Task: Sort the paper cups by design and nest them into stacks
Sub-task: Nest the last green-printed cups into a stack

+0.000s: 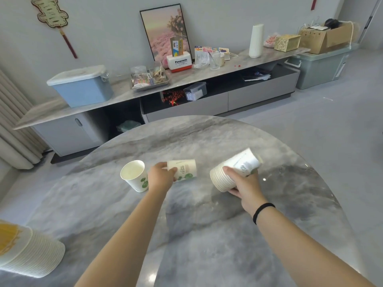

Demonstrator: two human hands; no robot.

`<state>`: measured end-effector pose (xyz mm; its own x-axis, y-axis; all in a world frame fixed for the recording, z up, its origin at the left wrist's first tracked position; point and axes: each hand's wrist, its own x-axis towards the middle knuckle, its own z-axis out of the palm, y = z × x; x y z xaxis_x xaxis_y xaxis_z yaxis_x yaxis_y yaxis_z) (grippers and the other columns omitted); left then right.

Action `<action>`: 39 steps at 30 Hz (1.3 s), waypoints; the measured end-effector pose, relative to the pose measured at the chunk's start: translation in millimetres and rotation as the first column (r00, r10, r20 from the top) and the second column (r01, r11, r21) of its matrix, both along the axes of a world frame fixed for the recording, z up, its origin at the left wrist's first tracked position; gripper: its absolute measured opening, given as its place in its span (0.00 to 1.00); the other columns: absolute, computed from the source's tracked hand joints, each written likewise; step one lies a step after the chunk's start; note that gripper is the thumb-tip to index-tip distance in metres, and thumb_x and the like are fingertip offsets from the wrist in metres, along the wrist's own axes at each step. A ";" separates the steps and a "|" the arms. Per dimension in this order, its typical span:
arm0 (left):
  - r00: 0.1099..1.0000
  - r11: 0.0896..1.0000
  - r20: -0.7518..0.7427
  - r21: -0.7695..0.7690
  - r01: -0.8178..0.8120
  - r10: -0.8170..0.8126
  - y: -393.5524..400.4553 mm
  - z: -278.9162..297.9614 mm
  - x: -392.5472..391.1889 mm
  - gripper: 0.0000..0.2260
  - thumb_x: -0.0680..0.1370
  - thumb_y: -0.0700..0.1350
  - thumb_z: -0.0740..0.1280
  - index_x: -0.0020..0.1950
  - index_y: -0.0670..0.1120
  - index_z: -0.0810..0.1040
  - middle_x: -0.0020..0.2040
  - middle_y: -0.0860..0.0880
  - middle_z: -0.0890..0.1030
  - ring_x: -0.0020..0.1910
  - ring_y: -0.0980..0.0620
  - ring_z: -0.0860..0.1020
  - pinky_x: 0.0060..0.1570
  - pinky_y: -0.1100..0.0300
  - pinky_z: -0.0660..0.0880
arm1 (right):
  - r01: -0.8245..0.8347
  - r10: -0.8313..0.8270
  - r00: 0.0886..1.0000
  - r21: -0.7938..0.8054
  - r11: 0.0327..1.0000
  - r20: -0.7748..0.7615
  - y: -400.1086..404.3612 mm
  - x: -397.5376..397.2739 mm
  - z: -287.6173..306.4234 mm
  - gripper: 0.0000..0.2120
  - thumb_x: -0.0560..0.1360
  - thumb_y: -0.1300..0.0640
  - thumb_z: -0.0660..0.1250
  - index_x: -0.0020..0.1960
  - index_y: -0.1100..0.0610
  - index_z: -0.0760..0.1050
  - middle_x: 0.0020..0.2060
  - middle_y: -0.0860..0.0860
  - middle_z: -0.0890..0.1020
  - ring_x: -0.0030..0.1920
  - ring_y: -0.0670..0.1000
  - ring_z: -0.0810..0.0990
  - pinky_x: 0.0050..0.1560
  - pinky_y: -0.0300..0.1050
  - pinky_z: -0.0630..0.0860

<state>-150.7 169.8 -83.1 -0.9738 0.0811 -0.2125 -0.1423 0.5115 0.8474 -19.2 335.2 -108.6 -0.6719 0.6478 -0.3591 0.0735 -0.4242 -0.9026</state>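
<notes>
My left hand (160, 176) is closed around a single green-leaf cup (183, 169), tipped on its side above the table (207, 235), with my fingers at its mouth end. My right hand (244, 183) is wrapped around a nested stack (232, 172) of the same leaf design, also tilted, its rims toward me. A second leaf cup (134, 176) stands upright just left of my left hand, and an orange-print stack (27, 251) lies on its side at the near left edge. The likeliest slip, I think, is in the nesting: I may have to turn the cup before it fits the stack, and if it goes in crooked it could jam or crush a rim. My right grip covers only part of the tilted stack, so the outer cups might slide loose. My left forearm passes near the upright cup and could knock it over. The orange stack could roll off.
</notes>
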 end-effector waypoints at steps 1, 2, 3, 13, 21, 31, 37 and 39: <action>1.000 0.999 0.018 0.042 0.016 -0.017 -3.0 -0.9 7.4 0.14 0.76 0.41 0.67 0.62 0.41 0.76 0.35 0.45 0.80 0.28 0.52 0.74 0.28 0.62 0.70 | -0.012 0.006 0.999 -0.141 0.990 -0.042 -0.7 1.9 -0.1 0.29 0.68 0.56 0.74 0.65 0.53 0.66 0.58 0.53 0.78 0.55 0.55 0.79 0.47 0.52 0.80; 0.998 0.996 0.034 0.084 0.042 -0.045 -4.3 -3.3 14.3 0.13 0.77 0.41 0.66 0.61 0.41 0.77 0.31 0.46 0.78 0.27 0.53 0.72 0.29 0.62 0.69 | -0.037 0.019 0.997 -0.252 0.967 -0.073 -1.4 3.2 -1.2 0.27 0.69 0.56 0.73 0.65 0.53 0.68 0.58 0.54 0.79 0.55 0.56 0.80 0.47 0.53 0.80; 0.996 0.989 0.052 0.132 0.063 -0.070 -7.1 -2.1 22.0 0.13 0.77 0.41 0.66 0.60 0.40 0.78 0.28 0.47 0.77 0.26 0.53 0.70 0.28 0.63 0.69 | -0.067 0.033 0.994 -0.339 0.938 -0.105 -5.1 4.1 -0.2 0.25 0.70 0.55 0.72 0.65 0.53 0.69 0.58 0.55 0.79 0.54 0.56 0.80 0.49 0.54 0.79; 0.977 0.954 0.053 0.231 0.190 -0.207 -37.6 27.1 53.4 0.12 0.79 0.47 0.63 0.50 0.41 0.82 0.23 0.52 0.75 0.22 0.57 0.68 0.26 0.68 0.67 | -0.279 0.137 0.954 -0.625 0.729 -0.266 -89.5 -16.7 17.0 0.20 0.71 0.54 0.71 0.60 0.57 0.70 0.55 0.59 0.78 0.57 0.58 0.79 0.62 0.58 0.74; 0.967 0.829 -0.203 -0.559 0.014 -0.153 -91.5 12.5 1.3 0.16 0.79 0.47 0.60 0.65 0.45 0.72 0.65 0.45 0.72 0.54 0.41 0.77 0.46 0.55 0.70 | -0.223 0.104 0.970 -0.625 0.748 -0.221 -113.0 -37.5 16.0 0.14 0.71 0.55 0.71 0.53 0.56 0.71 0.51 0.59 0.78 0.51 0.58 0.79 0.57 0.60 0.76; 0.969 0.894 0.204 0.394 -0.214 0.142 -109.5 26.9 68.8 0.08 0.78 0.50 0.65 0.46 0.47 0.80 0.28 0.49 0.73 0.26 0.54 0.63 0.23 0.66 0.62 | -0.207 0.086 0.970 -0.587 0.783 -0.228 -137.7 -20.8 39.5 0.10 0.73 0.54 0.69 0.50 0.55 0.71 0.52 0.58 0.77 0.56 0.58 0.77 0.63 0.60 0.72; 0.987 0.889 0.143 0.439 -0.132 0.076 -148.1 63.3 109.6 0.11 0.79 0.50 0.62 0.42 0.47 0.79 0.25 0.50 0.69 0.26 0.54 0.64 0.27 0.64 0.62 | -0.351 0.202 0.929 -0.572 0.742 -0.309 -190.9 5.5 71.3 0.13 0.72 0.54 0.70 0.52 0.57 0.71 0.50 0.59 0.77 0.52 0.57 0.79 0.62 0.57 0.74; 0.997 0.935 0.028 0.347 -0.075 0.069 -161.6 78.3 126.8 0.16 0.80 0.50 0.59 0.37 0.46 0.77 0.27 0.49 0.70 0.27 0.53 0.67 0.30 0.62 0.65 | -0.425 0.271 0.899 -0.541 0.726 -0.344 -214.5 14.3 81.7 0.15 0.72 0.53 0.70 0.54 0.57 0.71 0.52 0.60 0.77 0.53 0.59 0.79 0.61 0.58 0.75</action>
